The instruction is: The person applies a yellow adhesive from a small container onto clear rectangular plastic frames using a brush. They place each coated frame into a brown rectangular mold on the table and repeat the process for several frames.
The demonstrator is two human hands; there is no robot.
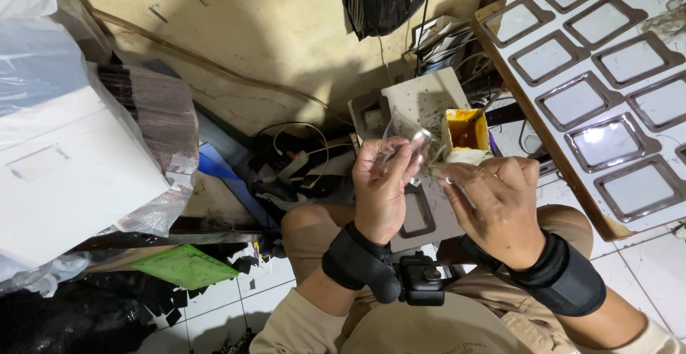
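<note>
- My left hand pinches a small clear plastic piece between thumb and fingertips, held up above my knees and the grey board in front of me.
- My right hand is closed around something thin, just beside the clear piece; what it grips I cannot tell.
- The piece looks light, thin and glossy; I judge it slippery and easily creased or scratched, so edges are the place to hold it.
- An open pot of yellow glue stands just behind my hands.
- A wooden tray of dark frames lies to my right on the tiled floor.
</note>
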